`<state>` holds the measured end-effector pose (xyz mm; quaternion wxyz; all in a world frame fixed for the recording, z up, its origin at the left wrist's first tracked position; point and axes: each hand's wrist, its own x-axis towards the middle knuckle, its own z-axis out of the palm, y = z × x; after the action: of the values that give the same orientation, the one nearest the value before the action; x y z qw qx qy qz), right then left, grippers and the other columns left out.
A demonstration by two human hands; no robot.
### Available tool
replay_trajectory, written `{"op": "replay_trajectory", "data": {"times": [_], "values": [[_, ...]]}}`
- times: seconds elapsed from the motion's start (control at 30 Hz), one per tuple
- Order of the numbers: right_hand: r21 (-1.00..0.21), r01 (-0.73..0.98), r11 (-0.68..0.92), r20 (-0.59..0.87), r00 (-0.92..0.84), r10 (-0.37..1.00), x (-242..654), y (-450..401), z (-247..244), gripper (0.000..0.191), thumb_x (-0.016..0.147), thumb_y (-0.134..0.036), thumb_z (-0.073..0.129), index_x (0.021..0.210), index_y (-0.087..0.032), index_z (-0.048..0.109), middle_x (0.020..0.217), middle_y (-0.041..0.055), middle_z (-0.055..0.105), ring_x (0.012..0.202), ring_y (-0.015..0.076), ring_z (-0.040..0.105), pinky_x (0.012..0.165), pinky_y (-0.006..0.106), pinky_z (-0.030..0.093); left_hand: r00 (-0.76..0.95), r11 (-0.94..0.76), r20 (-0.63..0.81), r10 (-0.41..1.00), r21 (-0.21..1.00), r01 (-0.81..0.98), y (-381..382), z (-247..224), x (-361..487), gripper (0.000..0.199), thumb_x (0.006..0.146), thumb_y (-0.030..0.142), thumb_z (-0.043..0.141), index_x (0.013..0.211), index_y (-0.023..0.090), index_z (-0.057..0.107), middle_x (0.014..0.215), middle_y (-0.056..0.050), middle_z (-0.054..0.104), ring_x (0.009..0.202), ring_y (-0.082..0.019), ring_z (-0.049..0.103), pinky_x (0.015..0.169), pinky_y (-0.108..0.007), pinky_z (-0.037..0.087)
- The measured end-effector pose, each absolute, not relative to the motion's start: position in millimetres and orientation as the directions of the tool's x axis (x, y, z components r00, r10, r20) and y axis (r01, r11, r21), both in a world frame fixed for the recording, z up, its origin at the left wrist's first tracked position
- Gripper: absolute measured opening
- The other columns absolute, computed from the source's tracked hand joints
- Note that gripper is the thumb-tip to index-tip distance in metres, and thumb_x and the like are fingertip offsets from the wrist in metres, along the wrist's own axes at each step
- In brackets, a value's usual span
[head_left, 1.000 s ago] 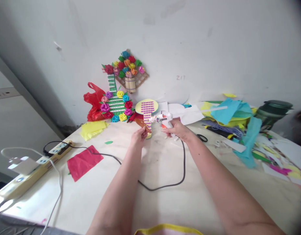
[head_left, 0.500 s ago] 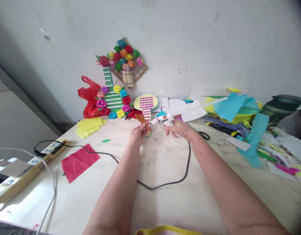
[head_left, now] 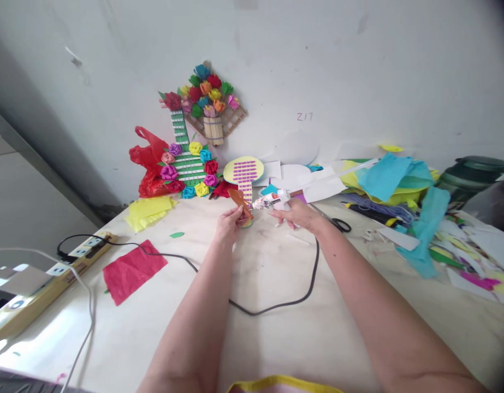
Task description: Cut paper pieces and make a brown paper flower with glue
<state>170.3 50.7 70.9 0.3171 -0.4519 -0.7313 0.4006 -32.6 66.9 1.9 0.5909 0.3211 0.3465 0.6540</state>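
In the head view, my left hand (head_left: pixel 232 221) pinches a piece of orange-brown crepe paper (head_left: pixel 237 197), which is folded or bunched at its lower end. My right hand (head_left: pixel 295 213) is wrapped round a white hot glue gun (head_left: pixel 272 200). The gun's nozzle points left and sits close to the lower end of the crepe paper; I cannot tell whether they touch. A clear glue stick (head_left: pixel 329 178) sticks out behind the gun. Just behind my hands stands a yellow paper shape (head_left: pixel 232 172) with purple woven strips.
A black cord (head_left: pixel 268 312) loops across the table to a power strip (head_left: pixel 83 254) at left. Red crepe paper (head_left: pixel 135 272) and yellow crepe paper (head_left: pixel 150 213) lie left. Paper-flower crafts (head_left: pixel 188 170) lean at the wall. Scissors (head_left: pixel 341 225), a cutter (head_left: pixel 370 214) and paper scraps lie right.
The orange-brown crepe paper has turned slightly in my left hand. The glue gun stays at nearly the same spot, and the view has shifted very little.
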Motion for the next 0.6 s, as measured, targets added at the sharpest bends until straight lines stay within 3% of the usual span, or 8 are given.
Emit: {"op": "replay_trajectory", "data": {"times": [0.43,0.6], "values": [[-0.842,0.494,0.214,0.034,-0.348,0.937,167.7,46.9,76.5,0.025,0.066,-0.038,0.064,0.063,-0.016,0.052,0.043,-0.0041,0.048,0.034,0.0063,0.039,0.032,0.020,0.031,-0.082,-0.071,0.033,0.996,0.847,-0.526,66.8,1.4,-33.3,0.022,0.058,0.026,0.075,0.068,0.009,0.065,0.061,-0.004,0.063,0.056,-0.009,0.057,0.057,-0.020,0.047],[-0.842,0.493,0.221,0.040,-0.350,0.936,167.2,44.7,78.9,0.022,0.065,-0.034,0.065,0.062,-0.017,0.051,0.041,-0.0049,0.044,0.038,0.0086,0.044,0.033,0.019,0.032,-0.094,-0.065,0.018,0.995,0.842,-0.535,66.4,2.7,-32.7,0.023,0.056,0.026,0.076,0.067,0.009,0.065,0.061,-0.003,0.063,0.055,-0.009,0.056,0.057,-0.020,0.046]]}}
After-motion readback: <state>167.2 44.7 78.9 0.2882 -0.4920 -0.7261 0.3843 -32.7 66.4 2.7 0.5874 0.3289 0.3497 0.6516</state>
